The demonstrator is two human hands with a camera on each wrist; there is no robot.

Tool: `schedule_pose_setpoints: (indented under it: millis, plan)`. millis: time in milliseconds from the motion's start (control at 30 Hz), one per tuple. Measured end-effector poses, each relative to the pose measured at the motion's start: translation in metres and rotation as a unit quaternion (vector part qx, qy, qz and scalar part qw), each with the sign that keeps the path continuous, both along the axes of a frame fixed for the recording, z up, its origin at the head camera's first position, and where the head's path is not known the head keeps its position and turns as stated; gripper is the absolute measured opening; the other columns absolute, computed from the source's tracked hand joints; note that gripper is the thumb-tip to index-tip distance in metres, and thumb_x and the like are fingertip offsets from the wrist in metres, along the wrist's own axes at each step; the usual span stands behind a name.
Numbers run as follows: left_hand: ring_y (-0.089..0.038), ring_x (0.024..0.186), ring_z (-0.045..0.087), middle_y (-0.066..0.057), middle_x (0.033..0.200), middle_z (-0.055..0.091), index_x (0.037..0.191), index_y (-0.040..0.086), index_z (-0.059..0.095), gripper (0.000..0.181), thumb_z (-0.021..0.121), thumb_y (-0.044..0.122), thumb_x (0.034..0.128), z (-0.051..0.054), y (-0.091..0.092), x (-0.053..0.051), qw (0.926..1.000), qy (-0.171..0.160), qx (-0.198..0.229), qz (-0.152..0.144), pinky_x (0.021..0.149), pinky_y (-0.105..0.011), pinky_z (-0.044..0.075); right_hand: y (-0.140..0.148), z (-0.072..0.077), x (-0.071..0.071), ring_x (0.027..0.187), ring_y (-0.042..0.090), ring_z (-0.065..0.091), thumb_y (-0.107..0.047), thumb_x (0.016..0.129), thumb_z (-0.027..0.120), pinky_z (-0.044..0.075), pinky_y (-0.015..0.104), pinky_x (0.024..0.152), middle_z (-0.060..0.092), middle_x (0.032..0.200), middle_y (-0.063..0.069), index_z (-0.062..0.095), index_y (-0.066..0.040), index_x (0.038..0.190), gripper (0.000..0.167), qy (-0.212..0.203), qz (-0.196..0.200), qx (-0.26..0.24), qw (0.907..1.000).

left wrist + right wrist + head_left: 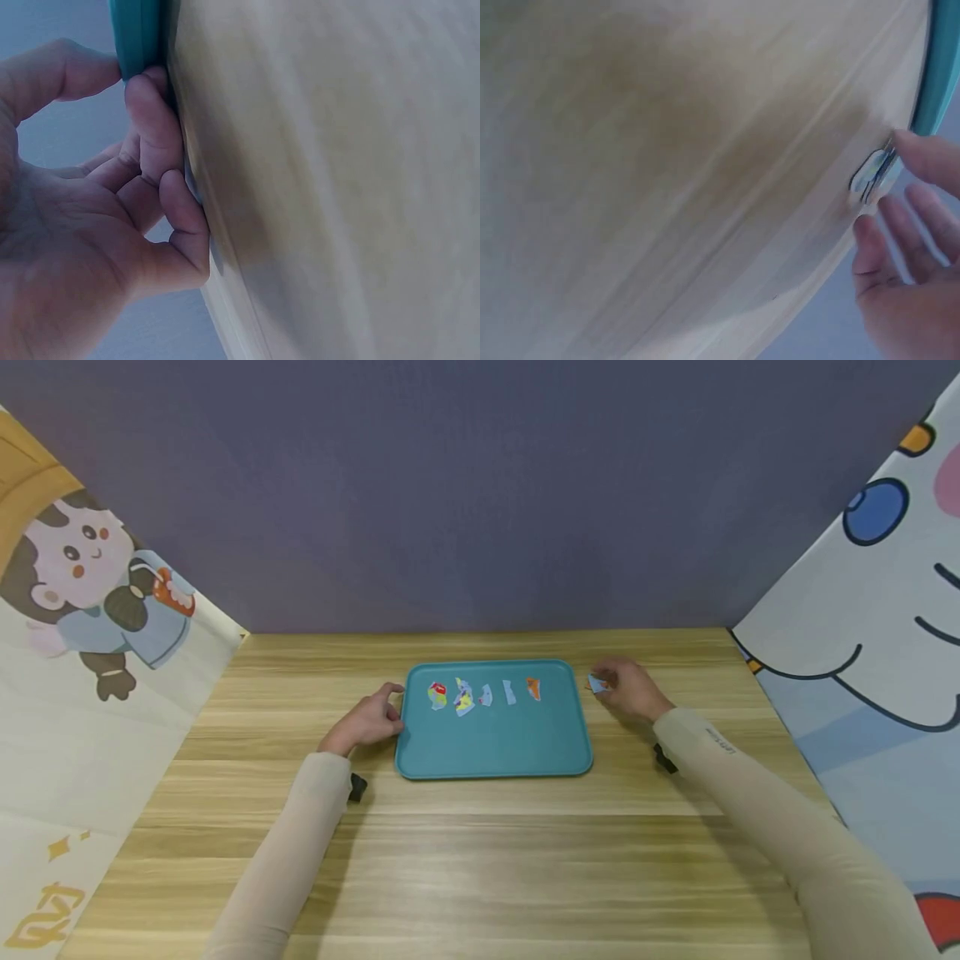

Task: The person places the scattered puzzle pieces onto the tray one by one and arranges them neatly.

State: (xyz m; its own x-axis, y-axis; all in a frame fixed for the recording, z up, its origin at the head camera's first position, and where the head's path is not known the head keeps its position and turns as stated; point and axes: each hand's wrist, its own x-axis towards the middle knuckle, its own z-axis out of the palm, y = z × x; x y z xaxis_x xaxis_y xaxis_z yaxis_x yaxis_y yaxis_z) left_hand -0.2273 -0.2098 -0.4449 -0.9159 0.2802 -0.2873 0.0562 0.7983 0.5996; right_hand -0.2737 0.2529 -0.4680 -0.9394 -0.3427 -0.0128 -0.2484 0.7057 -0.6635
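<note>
A teal tray (495,739) lies on the wooden table. At its left rim, my left hand (369,718) pinches the edge between thumb (79,71) and curled fingers. Just beyond the right rim, my right hand (628,689) has its thumb (930,157) against a small light-blue and orange printed piece (597,683). It seems pinched, though the index fingertip is hidden. That piece (871,171) is close to the tabletop, perhaps with others under it. Across the tray's upper part lie a red-and-green piece (437,695), a yellow-and-purple piece (464,697), two pale-blue pieces (509,692) and an orange piece (533,687).
The wooden table (480,868) reaches a dark blue-grey wall (480,502) at the back. Cartoon-printed panels stand on the left (67,710) and right (862,635). A black wrist device (357,787) shows under the left sleeve.
</note>
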Motion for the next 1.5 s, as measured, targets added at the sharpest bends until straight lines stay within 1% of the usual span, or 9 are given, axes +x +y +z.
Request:
schedule_pose_setpoints:
  millis: [133, 233, 300, 533, 800, 967, 1133, 1267, 1500]
  plan:
    - [-0.024, 0.083, 0.059, -0.012, 0.094, 0.064, 0.141, 0.004, 0.030, 0.068, 0.064, 0.010, 0.0824, -0.001, 0.000, 0.000, 1.0000, -0.003, 0.002, 0.000, 0.076, -0.039, 0.047, -0.004, 0.000, -0.002, 0.098, 0.036, 0.056, 0.003, 0.081, 0.069, 0.046, 0.047, 0.083, 0.058, 0.112, 0.022, 0.063, 0.007, 0.112, 0.032, 0.045, 0.025, 0.014, 0.9986]
    - [-0.023, 0.082, 0.059, -0.011, 0.094, 0.064, 0.141, 0.005, 0.030, 0.067, 0.063, 0.011, 0.0831, -0.001, 0.000, 0.000, 1.0000, -0.006, 0.002, 0.000, 0.076, -0.039, 0.047, -0.006, 0.001, -0.003, 0.095, 0.035, 0.057, 0.003, 0.080, 0.070, 0.046, 0.046, 0.081, 0.061, 0.106, 0.022, 0.066, 0.007, 0.107, 0.027, 0.059, 0.023, 0.024, 0.9977]
    - [-0.023, 0.082, 0.059, -0.011, 0.094, 0.064, 0.141, 0.005, 0.030, 0.067, 0.063, 0.011, 0.0839, 0.000, 0.000, 0.001, 1.0000, -0.008, 0.004, -0.004, 0.076, -0.039, 0.047, -0.007, 0.000, -0.003, 0.096, 0.035, 0.057, 0.003, 0.081, 0.068, 0.046, 0.046, 0.082, 0.061, 0.106, 0.022, 0.066, 0.008, 0.107, 0.026, 0.052, 0.014, 0.023, 0.9983]
    - [-0.022, 0.084, 0.059, -0.010, 0.095, 0.065, 0.143, 0.004, 0.030, 0.067, 0.065, 0.015, 0.0877, 0.001, 0.000, 0.002, 0.9998, -0.015, 0.011, -0.012, 0.079, -0.040, 0.046, -0.012, 0.006, -0.004, 0.104, 0.035, 0.056, 0.003, 0.086, 0.063, 0.046, 0.045, 0.087, 0.057, 0.116, 0.022, 0.064, 0.005, 0.112, 0.026, -0.004, -0.016, 0.014, 0.9998]
    - [-0.022, 0.084, 0.059, -0.010, 0.095, 0.064, 0.142, 0.004, 0.031, 0.065, 0.065, 0.015, 0.0884, -0.001, 0.000, 0.002, 0.9998, -0.014, 0.012, -0.010, 0.078, -0.039, 0.046, -0.015, 0.006, -0.004, 0.098, 0.034, 0.057, 0.001, 0.086, 0.065, 0.047, 0.044, 0.082, 0.059, 0.111, 0.022, 0.066, 0.005, 0.109, 0.024, -0.010, -0.032, 0.033, 0.9989]
    - [-0.022, 0.084, 0.059, -0.010, 0.095, 0.065, 0.142, 0.004, 0.031, 0.064, 0.065, 0.015, 0.0887, 0.000, 0.000, 0.002, 0.9998, -0.011, 0.014, -0.008, 0.078, -0.039, 0.046, -0.017, 0.010, -0.002, 0.099, 0.034, 0.058, -0.001, 0.086, 0.065, 0.047, 0.045, 0.083, 0.061, 0.110, 0.022, 0.065, 0.005, 0.110, 0.024, -0.005, -0.042, 0.013, 0.9990]
    - [-0.021, 0.084, 0.058, -0.009, 0.094, 0.065, 0.143, 0.006, 0.031, 0.064, 0.065, 0.016, 0.0893, -0.001, 0.000, 0.002, 0.9997, -0.017, 0.016, -0.005, 0.079, -0.039, 0.045, -0.029, 0.021, 0.005, 0.094, 0.031, 0.056, -0.003, 0.085, 0.068, 0.046, 0.044, 0.080, 0.064, 0.104, 0.017, 0.067, 0.002, 0.106, 0.022, 0.032, -0.048, -0.009, 0.9983]
    - [-0.021, 0.084, 0.058, -0.008, 0.094, 0.064, 0.143, 0.006, 0.030, 0.065, 0.065, 0.015, 0.0896, -0.002, -0.001, 0.002, 0.9996, -0.018, 0.020, -0.007, 0.078, -0.039, 0.045, -0.043, 0.029, 0.015, 0.093, 0.029, 0.056, -0.003, 0.083, 0.070, 0.047, 0.043, 0.078, 0.063, 0.102, 0.014, 0.069, 0.001, 0.104, 0.021, 0.060, -0.033, -0.016, 0.9975]
    - [-0.021, 0.082, 0.057, -0.009, 0.092, 0.064, 0.143, 0.005, 0.030, 0.064, 0.065, 0.015, 0.0894, -0.004, 0.000, 0.002, 0.9997, -0.010, 0.020, -0.008, 0.077, -0.038, 0.045, -0.076, 0.035, 0.033, 0.089, 0.025, 0.055, -0.006, 0.082, 0.073, 0.046, 0.039, 0.075, 0.062, 0.095, 0.008, 0.071, -0.004, 0.096, 0.015, 0.083, -0.003, -0.011, 0.9965]
